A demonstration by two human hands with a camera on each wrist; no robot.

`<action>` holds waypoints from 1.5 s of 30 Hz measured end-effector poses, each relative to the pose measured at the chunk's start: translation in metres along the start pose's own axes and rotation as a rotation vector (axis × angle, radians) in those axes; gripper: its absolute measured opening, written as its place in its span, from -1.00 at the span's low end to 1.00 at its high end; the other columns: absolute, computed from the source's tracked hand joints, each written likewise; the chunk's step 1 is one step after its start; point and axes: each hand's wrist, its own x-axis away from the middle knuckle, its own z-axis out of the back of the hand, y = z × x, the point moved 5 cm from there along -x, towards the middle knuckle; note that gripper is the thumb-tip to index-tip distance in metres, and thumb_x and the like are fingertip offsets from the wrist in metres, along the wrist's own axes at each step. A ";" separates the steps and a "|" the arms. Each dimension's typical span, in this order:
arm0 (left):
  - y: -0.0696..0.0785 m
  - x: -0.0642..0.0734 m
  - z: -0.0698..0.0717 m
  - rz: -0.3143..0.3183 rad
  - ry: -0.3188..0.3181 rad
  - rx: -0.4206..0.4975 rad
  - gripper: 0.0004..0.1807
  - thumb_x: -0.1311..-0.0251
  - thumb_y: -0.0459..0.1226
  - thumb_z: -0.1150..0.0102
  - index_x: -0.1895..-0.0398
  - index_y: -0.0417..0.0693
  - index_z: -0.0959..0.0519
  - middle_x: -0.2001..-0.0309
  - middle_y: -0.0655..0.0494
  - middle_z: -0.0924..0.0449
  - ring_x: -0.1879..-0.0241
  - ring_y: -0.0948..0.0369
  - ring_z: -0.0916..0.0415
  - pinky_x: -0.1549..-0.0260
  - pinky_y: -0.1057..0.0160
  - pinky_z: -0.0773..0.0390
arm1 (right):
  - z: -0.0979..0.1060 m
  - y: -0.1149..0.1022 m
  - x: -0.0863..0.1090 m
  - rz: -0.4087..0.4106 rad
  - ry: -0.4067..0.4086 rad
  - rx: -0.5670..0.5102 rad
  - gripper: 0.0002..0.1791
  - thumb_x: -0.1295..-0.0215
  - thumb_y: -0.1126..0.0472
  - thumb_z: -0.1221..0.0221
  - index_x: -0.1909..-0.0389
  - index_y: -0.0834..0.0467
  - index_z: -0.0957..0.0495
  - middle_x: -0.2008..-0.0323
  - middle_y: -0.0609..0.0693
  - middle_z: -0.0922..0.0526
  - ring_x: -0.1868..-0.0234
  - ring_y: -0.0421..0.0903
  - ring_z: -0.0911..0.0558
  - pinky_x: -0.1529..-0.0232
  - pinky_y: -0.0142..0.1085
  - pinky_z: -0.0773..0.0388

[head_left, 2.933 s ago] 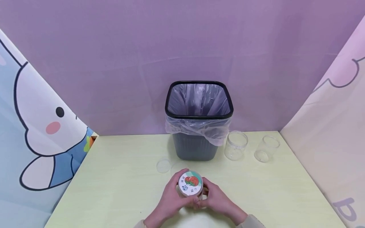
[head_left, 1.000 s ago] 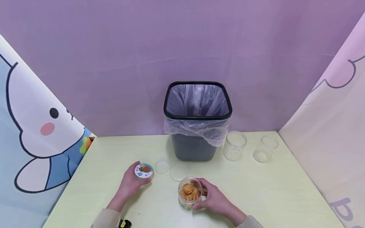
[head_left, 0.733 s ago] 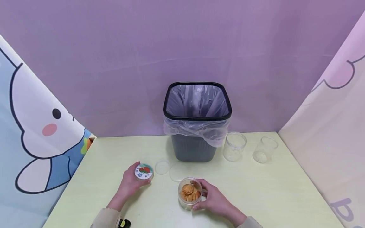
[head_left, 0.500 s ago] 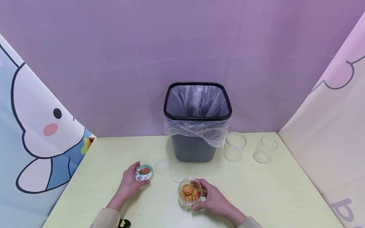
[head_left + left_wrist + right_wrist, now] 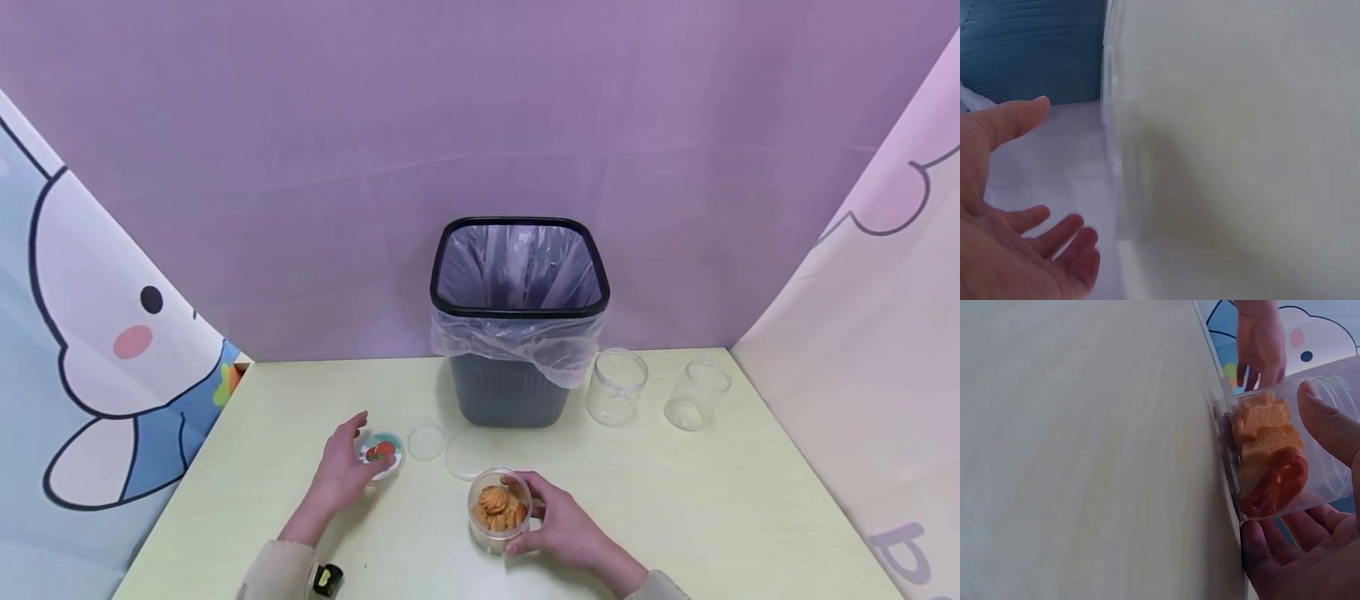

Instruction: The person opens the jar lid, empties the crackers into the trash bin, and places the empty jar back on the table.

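My right hand grips a clear plastic jar from its right side, thumb and fingers curled round the wall. The jar stands upright without a lid; golden swirled cookies lie in it, and the right wrist view adds a reddish piece low down. To the left, my left hand is spread over a round lid with a tomato-like picture, which lies on the table. Its thumb overlaps the lid's edge in the head view. The left wrist view shows those fingers apart, holding nothing.
Two clear discs, a smaller one and a larger one, lie between the hands. A grey bin with a plastic liner stands behind them. Two clear jars without lids, one wide and one narrower, stand right of it.
The labelled lid came off the jar and went left in my left hand. Now that hand has let it go onto the table and spread its fingers. The right hand still holds the jar.
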 end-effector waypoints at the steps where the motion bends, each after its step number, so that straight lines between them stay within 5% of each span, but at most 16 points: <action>1: 0.003 -0.001 0.002 -0.027 0.012 -0.001 -0.08 -0.12 -0.21 -0.45 -0.45 -0.34 -0.15 -0.35 -0.32 -0.30 -0.30 -0.24 -0.26 -0.20 -0.23 -0.33 | 0.000 0.000 0.000 0.000 0.000 0.000 -0.08 0.14 0.25 -0.57 -0.33 0.13 -0.38 -0.26 0.07 -0.49 -0.24 0.12 -0.50 -0.18 -0.22 -0.47; 8: 0.038 -0.002 0.022 -0.207 0.132 -0.035 -0.25 -0.20 -0.25 -0.36 -0.40 -0.26 -0.26 -0.23 -0.20 -0.46 -0.18 -0.13 -0.40 -0.11 -0.18 -0.39 | 0.000 0.001 0.000 0.001 0.003 0.004 -0.07 0.14 0.25 -0.57 -0.34 0.12 -0.38 -0.27 0.06 -0.49 -0.23 0.11 -0.51 -0.18 -0.20 -0.47; 18: 0.085 -0.008 0.033 -0.331 0.180 -0.034 -0.31 -0.21 -0.23 -0.36 -0.39 -0.12 -0.32 -0.14 0.03 -0.56 -0.03 0.07 -0.53 0.03 -0.06 -0.45 | -0.001 0.001 -0.001 0.009 0.000 -0.003 -0.07 0.14 0.25 -0.57 -0.34 0.14 -0.37 -0.29 0.08 -0.47 -0.25 0.12 -0.49 -0.19 -0.23 -0.47; 35: 0.166 -0.033 0.042 -0.457 0.142 -0.058 -0.30 -0.33 -0.11 -0.26 -0.46 -0.06 -0.25 0.24 0.21 -0.69 0.29 0.24 -0.60 0.26 0.11 -0.57 | -0.001 0.002 -0.002 0.005 -0.001 0.010 -0.07 0.16 0.22 -0.58 -0.32 0.15 -0.39 -0.26 0.08 -0.49 -0.23 0.12 -0.50 -0.19 -0.17 -0.49; 45: 0.200 -0.052 0.040 -0.441 0.021 0.079 -0.20 -0.41 0.00 -0.12 -0.59 0.05 -0.02 0.33 0.28 -0.72 0.35 0.25 -0.64 0.24 0.09 -0.59 | 0.001 0.000 0.000 -0.007 0.004 -0.008 -0.06 0.16 0.26 -0.57 -0.33 0.14 -0.37 -0.28 0.09 -0.48 -0.22 0.12 -0.52 -0.18 -0.17 -0.49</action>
